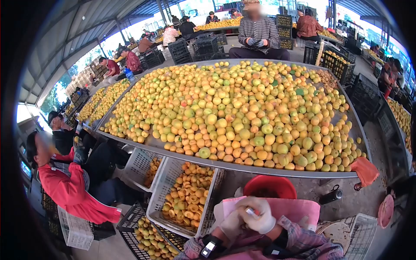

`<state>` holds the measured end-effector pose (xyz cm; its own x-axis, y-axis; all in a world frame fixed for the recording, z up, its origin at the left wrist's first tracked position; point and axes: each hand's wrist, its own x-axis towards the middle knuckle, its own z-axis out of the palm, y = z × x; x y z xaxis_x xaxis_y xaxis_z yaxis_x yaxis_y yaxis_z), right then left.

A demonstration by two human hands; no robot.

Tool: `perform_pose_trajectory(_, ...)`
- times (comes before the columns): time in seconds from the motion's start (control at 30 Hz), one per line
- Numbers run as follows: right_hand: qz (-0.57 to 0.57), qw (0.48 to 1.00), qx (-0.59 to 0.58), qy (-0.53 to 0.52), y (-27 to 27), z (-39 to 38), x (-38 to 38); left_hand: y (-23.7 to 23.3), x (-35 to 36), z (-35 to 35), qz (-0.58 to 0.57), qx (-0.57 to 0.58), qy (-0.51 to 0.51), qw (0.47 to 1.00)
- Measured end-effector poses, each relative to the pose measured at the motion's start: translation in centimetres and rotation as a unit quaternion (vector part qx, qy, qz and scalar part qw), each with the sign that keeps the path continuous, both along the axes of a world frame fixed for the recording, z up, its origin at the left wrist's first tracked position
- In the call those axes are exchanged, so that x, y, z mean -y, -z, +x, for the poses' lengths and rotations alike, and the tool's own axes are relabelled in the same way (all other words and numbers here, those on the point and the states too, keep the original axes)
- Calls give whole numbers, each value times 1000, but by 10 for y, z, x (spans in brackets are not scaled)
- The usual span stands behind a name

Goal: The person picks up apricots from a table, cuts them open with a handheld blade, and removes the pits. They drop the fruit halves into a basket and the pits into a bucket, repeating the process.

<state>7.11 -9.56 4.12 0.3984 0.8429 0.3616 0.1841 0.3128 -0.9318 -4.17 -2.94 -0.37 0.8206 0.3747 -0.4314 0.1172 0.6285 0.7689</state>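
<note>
My left hand (231, 225) and my right hand (262, 220), both in pale gloves, are closed together above a pink cloth (299, 211) on my lap. Between the fingers shows a small item (251, 211) with a shiny part and a bit of orange; its kind I cannot make out. Just beyond my hands stands a red bucket (277, 187) with dark contents. To the left, a white crate (158, 208) holds halved, pitted apricots (187, 197). Whole apricots (225, 117) are heaped on a metal-edged table (260, 172) in front.
At left sits a person in a red jacket (71, 186); another in a checked shirt (260, 32) faces me across the table. A black crate (130, 225) holds greenish fruit. A dark bottle (331, 196), an orange bag (365, 171) and a white basket (364, 234) are at right.
</note>
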Motion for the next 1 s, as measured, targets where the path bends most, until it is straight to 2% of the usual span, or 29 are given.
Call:
perform_pose_trajectory(0.03,54,995,0,82,-3,4,-6,-3,-6,2,-130,-13,-4,991)
perform_pose_trajectory(0.07,-27,972,-204,115,0,7,-2,-8,-8,4,-128,-12,-9,992)
perform_pose_trajectory(0.1,-14,933,-336,129,-21,14,-4,-31,-11,10,-94,-6,14,995)
perform_pose_trajectory(0.13,-6,961,-238,138,-22,23,-3,-44,-13,14,-59,0,37,998)
perform_pose_trajectory(0.17,22,924,-359,128,-25,27,-5,-37,-10,15,30,1,26,999)
perform_pose_trajectory(0.2,49,872,-473,118,-27,31,-7,-36,-9,15,34,3,22,999)
perform_pose_trajectory(0.27,46,870,-478,113,-24,36,-7,-36,-9,18,39,-16,34,999)
perform_pose_trajectory(0.3,39,866,-485,114,-21,38,-7,-23,-22,14,38,-4,107,993)
perform_pose_trajectory(0.33,39,865,-486,114,-20,39,-8,-3,-23,14,38,-4,108,993)
perform_pose_trajectory(0.37,42,861,-494,111,-18,40,-8,18,-19,12,306,-7,103,946)
perform_pose_trajectory(0.4,44,857,-502,106,-17,41,-9,19,-17,13,552,-9,91,829)
perform_pose_trajectory(0.53,17,894,-437,99,-17,37,-22,21,-27,19,577,13,54,815)
perform_pose_trajectory(0.6,30,957,-276,81,-9,39,-32,25,-34,24,726,16,-7,688)
perform_pose_trajectory(0.63,-2,958,-272,92,-17,39,-35,24,-36,26,725,16,-7,688)
perform_pose_trajectory(0.73,-3,944,-319,89,-15,41,-47,9,-41,33,711,11,-24,703)
perform_pose_trajectory(0.77,0,935,-344,88,-9,41,-52,-1,-43,36,689,30,-29,723)
perform_pose_trajectory(0.87,-27,943,-323,81,-10,41,-59,-16,-49,42,638,57,-40,767)
perform_pose_trajectory(0.9,-36,962,-260,74,-8,41,-58,-18,-49,40,610,66,-49,788)
perform_pose_trajectory(0.93,-37,962,-259,74,2,39,-59,-23,-49,37,609,66,-49,789)
perform_pose_trajectory(0.97,-30,989,-87,119,20,37,-61,-28,-50,34,531,11,-3,847)
perform_pose_trajectory(1.0,-24,983,89,161,30,37,-61,-29,-50,33,444,-43,45,894)
